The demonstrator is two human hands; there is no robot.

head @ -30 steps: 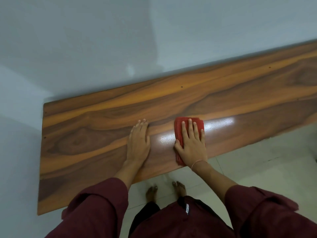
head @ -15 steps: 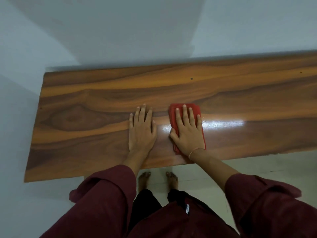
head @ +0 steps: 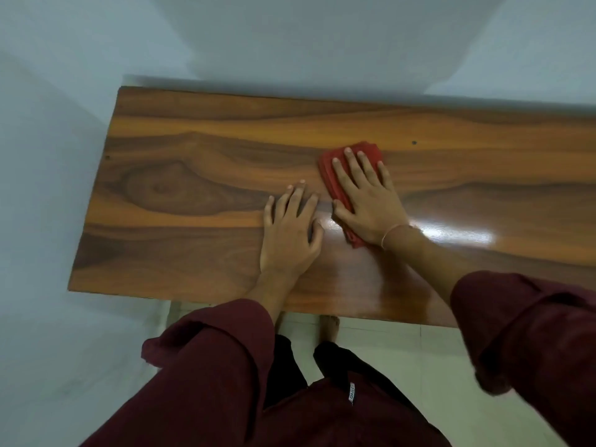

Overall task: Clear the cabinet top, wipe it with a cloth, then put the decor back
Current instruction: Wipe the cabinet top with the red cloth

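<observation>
The glossy wooden cabinet top runs across the view with no decor on it. A folded red cloth lies on it, right of centre. My right hand lies flat on the cloth, fingers spread, pressing it against the wood. Just to its left, my left hand rests palm down on the bare wood with its fingers apart, holding nothing.
Pale walls close in behind the cabinet and at its left end. A light tiled floor and my bare feet show below the front edge. A bright glare patch sits on the wood to the right of my wrist.
My right hand has pushed the red cloth away from me toward the wall. The left hand has stayed planted. The camera view has shifted, with the cabinet's left end now further right in frame.
</observation>
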